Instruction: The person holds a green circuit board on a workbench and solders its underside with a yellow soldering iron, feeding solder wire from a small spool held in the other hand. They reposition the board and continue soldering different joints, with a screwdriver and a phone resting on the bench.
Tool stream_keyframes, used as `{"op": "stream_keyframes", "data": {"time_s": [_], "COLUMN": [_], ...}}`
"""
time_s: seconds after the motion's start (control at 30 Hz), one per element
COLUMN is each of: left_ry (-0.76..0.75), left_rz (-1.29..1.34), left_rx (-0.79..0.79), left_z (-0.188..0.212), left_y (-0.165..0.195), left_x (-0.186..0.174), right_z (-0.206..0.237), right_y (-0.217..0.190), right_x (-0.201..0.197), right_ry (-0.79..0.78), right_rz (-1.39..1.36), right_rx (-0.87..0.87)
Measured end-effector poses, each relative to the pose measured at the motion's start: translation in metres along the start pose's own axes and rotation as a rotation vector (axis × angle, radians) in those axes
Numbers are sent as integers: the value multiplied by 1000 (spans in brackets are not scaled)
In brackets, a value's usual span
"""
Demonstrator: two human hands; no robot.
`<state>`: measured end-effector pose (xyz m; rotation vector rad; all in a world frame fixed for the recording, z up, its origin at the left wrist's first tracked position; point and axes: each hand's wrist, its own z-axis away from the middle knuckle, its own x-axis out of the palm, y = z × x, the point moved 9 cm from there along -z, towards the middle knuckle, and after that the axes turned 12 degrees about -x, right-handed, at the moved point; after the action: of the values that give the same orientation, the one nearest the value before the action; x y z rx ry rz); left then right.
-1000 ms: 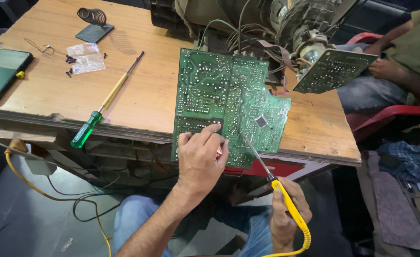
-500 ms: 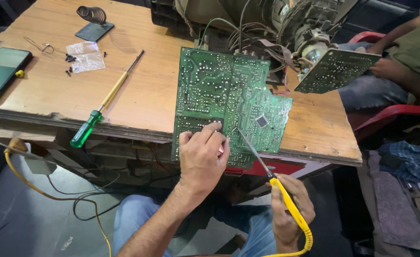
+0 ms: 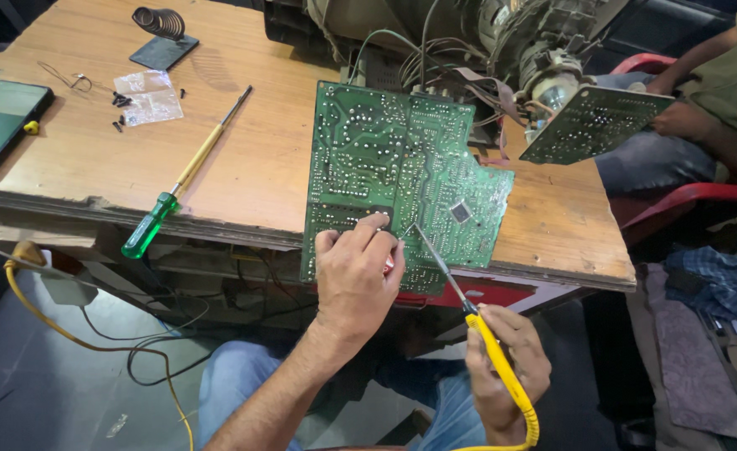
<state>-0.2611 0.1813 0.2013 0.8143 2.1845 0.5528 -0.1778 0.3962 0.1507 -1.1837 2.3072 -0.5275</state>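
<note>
Green circuit board point(image 3: 393, 167) lies solder side up on the wooden table point(image 3: 252, 175), its near edge overhanging toward the person. Left hand point(image 3: 353, 280) presses on that near edge, fingers curled over it — apparently steadying the board. Right hand point(image 3: 502, 367) is closed, pen-fashion, around the yellow handle of a soldering iron point(image 3: 469, 309), whose tip meets the board just beside the left fingertips. A green-handled screwdriver point(image 3: 181, 179) and a phone point(image 3: 1, 121) lie well apart — to the left.
</note>
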Motion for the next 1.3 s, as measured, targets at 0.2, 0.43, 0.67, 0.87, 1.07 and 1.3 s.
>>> {"op": "stream_keyframes", "data": {"time_s": [0.2, 0.43, 0.67, 0.87, 1.07, 1.3], "left_ry": [-10, -6, -7, -9, -14, -11], "left_rz": [-10, -6, 0, -6, -4, 7], "left_rx": [-1, 1, 1, 0, -2, 0], "left_z": [0, 0, 1, 1, 2, 3], "left_y": [0, 0, 0, -1, -2, -2], "left_x": [1, 1, 2, 2, 2, 2], "right_z": [-5, -9, -9, -6, -9, -12], "right_y": [-12, -11, -13, -12, -14, -15], "right_x": [2, 0, 0, 0, 0, 1], "right_ry": [-13, -19, -26, -8, -19, -47], "right_rz": [29, 30, 64, 48, 51, 79], "right_rx": [-53, -33, -59, -56, -46, -46]}}
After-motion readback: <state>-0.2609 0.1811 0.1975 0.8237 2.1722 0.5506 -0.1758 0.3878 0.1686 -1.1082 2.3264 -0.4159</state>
